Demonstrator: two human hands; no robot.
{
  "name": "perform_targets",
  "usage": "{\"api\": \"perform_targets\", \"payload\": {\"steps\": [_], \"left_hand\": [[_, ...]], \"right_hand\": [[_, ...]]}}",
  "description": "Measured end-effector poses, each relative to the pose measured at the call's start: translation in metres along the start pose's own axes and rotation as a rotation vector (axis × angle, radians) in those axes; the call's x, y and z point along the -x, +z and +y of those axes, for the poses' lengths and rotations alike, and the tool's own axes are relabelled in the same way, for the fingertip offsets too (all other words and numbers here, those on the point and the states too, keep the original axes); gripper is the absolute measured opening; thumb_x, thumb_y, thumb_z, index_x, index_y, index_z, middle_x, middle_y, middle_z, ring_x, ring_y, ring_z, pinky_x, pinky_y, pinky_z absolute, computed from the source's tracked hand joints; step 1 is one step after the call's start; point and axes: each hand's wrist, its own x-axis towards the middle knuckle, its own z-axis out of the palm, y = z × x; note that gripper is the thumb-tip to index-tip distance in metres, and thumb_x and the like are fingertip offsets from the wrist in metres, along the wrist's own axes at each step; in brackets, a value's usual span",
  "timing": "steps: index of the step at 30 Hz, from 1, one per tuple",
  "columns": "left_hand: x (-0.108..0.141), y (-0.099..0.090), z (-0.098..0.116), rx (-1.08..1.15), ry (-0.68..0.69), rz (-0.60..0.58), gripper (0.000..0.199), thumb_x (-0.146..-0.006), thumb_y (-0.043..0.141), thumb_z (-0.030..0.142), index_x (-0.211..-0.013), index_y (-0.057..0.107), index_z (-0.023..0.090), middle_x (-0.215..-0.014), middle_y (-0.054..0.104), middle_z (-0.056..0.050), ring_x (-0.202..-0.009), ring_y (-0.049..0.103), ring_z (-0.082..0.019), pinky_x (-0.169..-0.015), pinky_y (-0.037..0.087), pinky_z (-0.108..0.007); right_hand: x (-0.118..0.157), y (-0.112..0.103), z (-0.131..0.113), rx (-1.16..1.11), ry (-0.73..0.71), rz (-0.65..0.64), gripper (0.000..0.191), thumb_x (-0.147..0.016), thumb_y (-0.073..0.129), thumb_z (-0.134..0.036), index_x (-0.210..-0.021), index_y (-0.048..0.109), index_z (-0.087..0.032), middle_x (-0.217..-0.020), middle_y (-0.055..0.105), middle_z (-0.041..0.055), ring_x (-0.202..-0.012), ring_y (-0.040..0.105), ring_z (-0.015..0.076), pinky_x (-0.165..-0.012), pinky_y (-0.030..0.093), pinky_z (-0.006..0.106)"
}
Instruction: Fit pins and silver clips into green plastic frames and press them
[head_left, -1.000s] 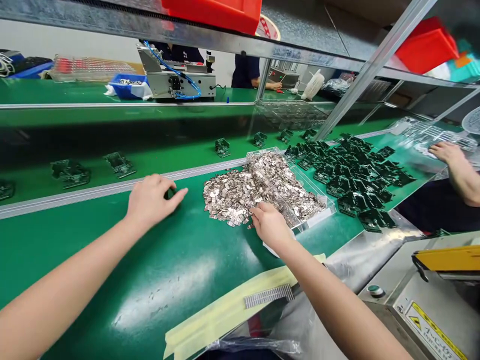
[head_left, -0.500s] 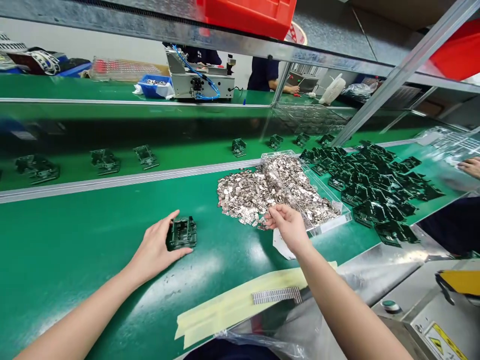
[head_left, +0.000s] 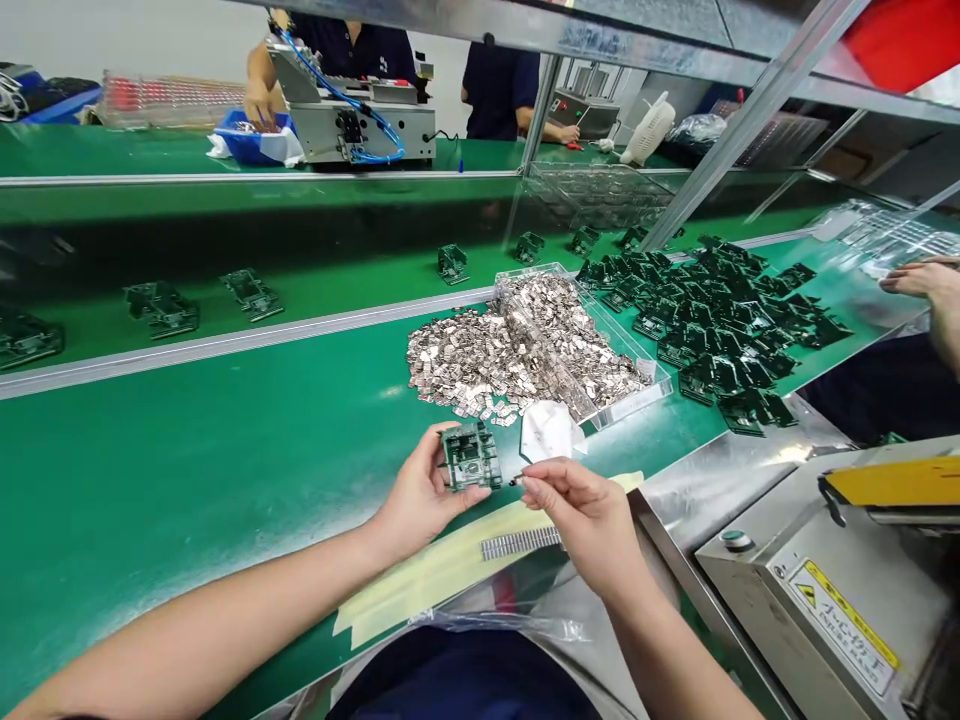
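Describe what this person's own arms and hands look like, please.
The left hand and right hand are ungloved, the forearms bare, with no watch, bracelet or cable visible. Dark navy clothing shows at the bottom edge.

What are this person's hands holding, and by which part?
The left hand grips a green circuit board by its edges. The right hand pinches a tiny piece; where on it is too small to tell.
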Motion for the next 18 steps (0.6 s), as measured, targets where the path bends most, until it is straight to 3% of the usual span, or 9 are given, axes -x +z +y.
{"api": "perform_targets", "payload": {"steps": [3,8,13,18], "left_hand": [[0.001,0.011,-0.008,0.012,0.037,-0.046,0.056,-0.069,0.078,0.036,-0.112,0.044,0.024,-0.097,0.064,-0.003,-0.084,0.067,-0.017,-0.077,0.056,-0.03],[0.008,0.015,-0.013,-0.003,0.009,-0.088,0.055,-0.069,0.078,0.038,-0.112,0.046,0.026,-0.096,0.062,-0.003,-0.081,0.065,-0.016,-0.07,0.055,-0.028],[0.012,0.017,-0.013,0.004,0.008,-0.097,0.05,-0.072,0.076,0.037,-0.112,0.048,0.028,-0.089,0.06,-0.002,-0.076,0.061,-0.015,-0.067,0.055,-0.026],[0.013,0.016,-0.018,0.024,0.022,-0.119,0.044,-0.078,0.071,0.035,-0.114,0.047,0.028,-0.094,0.06,-0.003,-0.082,0.062,-0.015,-0.071,0.054,-0.026]], "right_hand": [[0.013,0.003,0.007,0.023,-0.048,0.07,0.008,-0.079,0.069,-0.029,-0.08,0.071,-0.021,-0.076,0.067,0.0021,-0.067,0.062,0.0156,-0.061,0.05,0.027],[0.017,0.021,0.023,0.026,-0.014,0.205,0.011,-0.078,0.068,-0.026,-0.086,0.062,-0.021,-0.075,0.066,0.0008,-0.069,0.06,0.0161,-0.065,0.046,0.028],[0.015,0.032,0.032,0.041,-0.01,0.233,0.019,-0.078,0.066,-0.022,-0.093,0.054,-0.022,-0.077,0.068,0.0002,-0.07,0.059,0.0164,-0.065,0.041,0.029],[0.016,0.033,0.031,0.024,0.023,0.223,0.023,-0.077,0.067,-0.023,-0.092,0.05,-0.022,-0.075,0.067,-0.0003,-0.068,0.054,0.0158,-0.066,0.04,0.029]]}}
